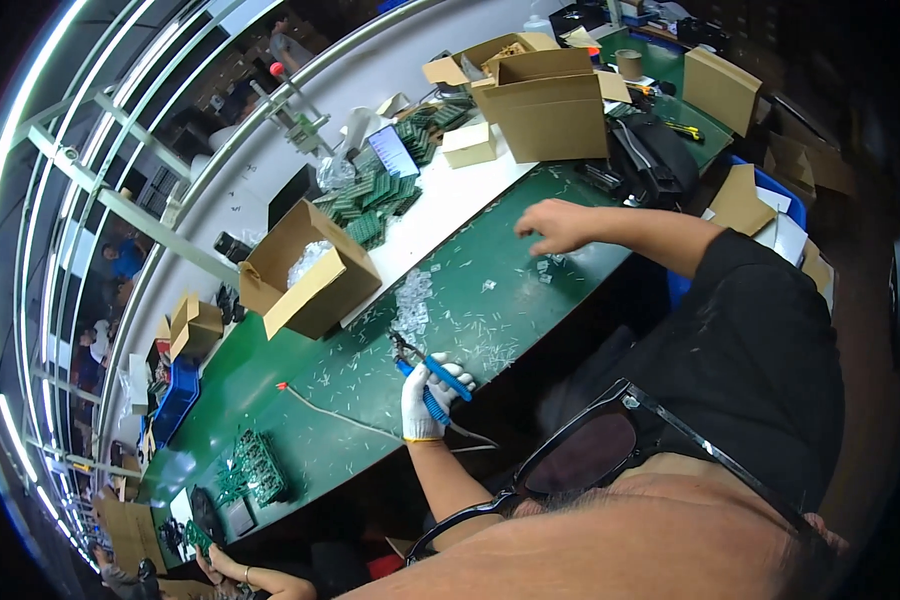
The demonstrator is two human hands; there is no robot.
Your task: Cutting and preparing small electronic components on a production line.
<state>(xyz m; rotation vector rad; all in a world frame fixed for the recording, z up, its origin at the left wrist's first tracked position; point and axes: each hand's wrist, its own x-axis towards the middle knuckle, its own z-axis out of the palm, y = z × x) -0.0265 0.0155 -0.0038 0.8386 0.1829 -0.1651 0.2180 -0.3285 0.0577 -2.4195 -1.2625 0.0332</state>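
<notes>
My left hand (426, 402), in a white knitted glove, is closed around blue-handled cutting pliers (448, 376). The dark jaws point away from me, over the green tabletop (360, 390). Just beyond them lies a patch of small clear plastic pieces (413, 305). My bare right hand (560, 226) hovers at the right over the table, fingers loosely bent and thumb apart, with nothing visible in it. A few more clear pieces (545, 268) lie below that hand. Thin clear offcuts (490, 352) are scattered across the surface near the pliers.
An open cardboard box (320, 285) with clear plastic inside stands at the table's far side. Behind it are stacked green circuit boards (370, 200), a phone (393, 150) and a larger carton (550, 115). A pale cable (335, 412) crosses the table. Another person's hands (220, 565) hold a green board.
</notes>
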